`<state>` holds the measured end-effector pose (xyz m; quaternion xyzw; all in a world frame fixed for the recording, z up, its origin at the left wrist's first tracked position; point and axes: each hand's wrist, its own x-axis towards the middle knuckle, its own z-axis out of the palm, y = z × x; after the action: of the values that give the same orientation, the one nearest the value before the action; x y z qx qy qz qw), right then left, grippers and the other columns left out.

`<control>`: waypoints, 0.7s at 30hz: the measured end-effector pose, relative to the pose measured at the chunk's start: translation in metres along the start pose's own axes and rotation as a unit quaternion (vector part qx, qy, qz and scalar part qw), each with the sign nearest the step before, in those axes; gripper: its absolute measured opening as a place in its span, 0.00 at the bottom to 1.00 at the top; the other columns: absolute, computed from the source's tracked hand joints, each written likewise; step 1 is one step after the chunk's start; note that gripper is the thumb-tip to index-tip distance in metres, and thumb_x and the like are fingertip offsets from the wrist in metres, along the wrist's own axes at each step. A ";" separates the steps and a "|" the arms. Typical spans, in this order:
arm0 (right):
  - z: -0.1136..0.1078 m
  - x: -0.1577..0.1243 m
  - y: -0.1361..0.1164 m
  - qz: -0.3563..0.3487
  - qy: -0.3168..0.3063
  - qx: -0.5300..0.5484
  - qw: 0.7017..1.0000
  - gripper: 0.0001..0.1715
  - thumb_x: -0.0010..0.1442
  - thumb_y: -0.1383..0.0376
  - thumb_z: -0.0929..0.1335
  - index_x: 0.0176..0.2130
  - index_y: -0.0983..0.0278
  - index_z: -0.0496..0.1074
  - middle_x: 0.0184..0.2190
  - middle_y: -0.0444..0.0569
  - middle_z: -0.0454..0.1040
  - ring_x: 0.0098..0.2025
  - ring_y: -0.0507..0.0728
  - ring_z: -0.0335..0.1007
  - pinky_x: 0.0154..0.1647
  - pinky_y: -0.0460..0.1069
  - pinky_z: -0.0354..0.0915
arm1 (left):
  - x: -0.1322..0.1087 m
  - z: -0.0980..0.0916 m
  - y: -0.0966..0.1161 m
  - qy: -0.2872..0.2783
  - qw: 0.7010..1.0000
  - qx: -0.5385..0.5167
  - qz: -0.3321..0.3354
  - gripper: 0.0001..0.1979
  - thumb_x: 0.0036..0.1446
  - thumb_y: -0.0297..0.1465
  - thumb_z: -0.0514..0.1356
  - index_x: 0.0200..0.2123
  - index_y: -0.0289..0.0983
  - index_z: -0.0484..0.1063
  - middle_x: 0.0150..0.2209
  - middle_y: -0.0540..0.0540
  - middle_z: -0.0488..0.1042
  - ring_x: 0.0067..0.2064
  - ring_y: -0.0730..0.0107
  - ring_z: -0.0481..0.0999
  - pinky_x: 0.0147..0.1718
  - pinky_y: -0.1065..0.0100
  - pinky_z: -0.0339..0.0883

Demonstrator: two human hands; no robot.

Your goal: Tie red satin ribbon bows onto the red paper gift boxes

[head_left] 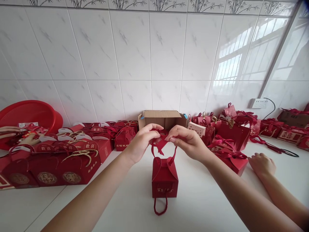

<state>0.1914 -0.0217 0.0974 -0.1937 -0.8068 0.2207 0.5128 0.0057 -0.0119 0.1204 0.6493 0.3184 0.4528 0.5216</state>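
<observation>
A small dark red gift box (165, 178) with gold lettering stands upright on the white table, its top flaps folded together. A red ribbon (160, 146) rises from both sides of its top. Above the box, my left hand (145, 138) pinches the ribbon from the left, fingertips partly hidden behind it. My right hand (182, 138) pinches the ribbon on the other side, thumb against forefinger. Between the hands the ribbon is crossed or looped; I cannot tell whether it is knotted. A twisted red cord handle (160, 207) hangs down the front onto the table.
An opened cardboard box (163, 115) stands by the tiled wall. Red gift boxes (65, 167) line the left, near a red basin (36, 109) and another person's hands (30, 140). More ribboned boxes (233, 161) are at right, beside another person's hand (263, 164).
</observation>
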 end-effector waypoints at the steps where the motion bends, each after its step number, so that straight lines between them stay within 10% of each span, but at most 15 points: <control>1: -0.002 -0.001 0.002 -0.029 -0.018 -0.041 0.999 0.09 0.62 0.67 0.64 0.38 0.62 0.75 0.34 0.49 0.70 0.36 0.52 0.68 0.33 0.47 0.67 | 0.001 -0.003 -0.001 0.003 1.000 -0.015 -0.001 0.08 0.51 0.27 0.57 0.37 0.36 0.69 0.25 0.53 0.67 0.28 0.75 0.66 0.30 0.71 0.60; 5: -0.004 -0.004 0.009 -0.116 -0.046 -0.197 0.972 0.14 0.63 0.72 0.61 0.43 0.63 0.74 0.37 0.51 0.70 0.38 0.53 0.69 0.37 0.48 0.69 | 0.004 -0.008 -0.005 -0.023 0.998 -0.055 -0.012 0.07 0.53 0.28 0.56 0.36 0.36 0.69 0.22 0.52 0.68 0.27 0.74 0.67 0.31 0.71 0.61; 12: 0.010 -0.009 0.016 -0.127 0.077 -0.245 0.958 0.13 0.62 0.71 0.63 0.43 0.62 0.75 0.38 0.52 0.72 0.40 0.55 0.71 0.39 0.49 0.69 | -0.001 -0.004 -0.010 0.008 0.996 0.048 0.074 0.11 0.58 0.36 0.55 0.41 0.37 0.69 0.29 0.49 0.73 0.34 0.69 0.72 0.37 0.67 0.64; 17: 0.005 -0.049 0.020 0.010 0.206 -0.256 0.945 0.10 0.62 0.67 0.64 0.38 0.62 0.75 0.30 0.49 0.77 0.31 0.54 0.74 0.31 0.47 0.69 | -0.013 -0.028 -0.024 0.166 0.908 0.337 0.187 0.10 0.54 0.39 0.59 0.35 0.39 0.70 0.23 0.54 0.66 0.26 0.74 0.64 0.26 0.72 0.57; 21: -0.023 -0.111 0.031 0.196 0.193 -0.318 0.908 0.12 0.60 0.59 0.65 0.33 0.63 0.75 0.25 0.49 0.78 0.28 0.58 0.76 0.25 0.48 0.69 | -0.026 -0.075 -0.056 0.243 0.853 0.440 0.143 0.08 0.52 0.37 0.59 0.31 0.39 0.66 0.18 0.58 0.53 0.21 0.76 0.57 0.25 0.73 0.55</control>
<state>0.2595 -0.0519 0.0065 -0.5391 -0.6656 0.0072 0.5160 -0.0702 0.0087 0.0634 0.7186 0.5046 0.4781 0.0168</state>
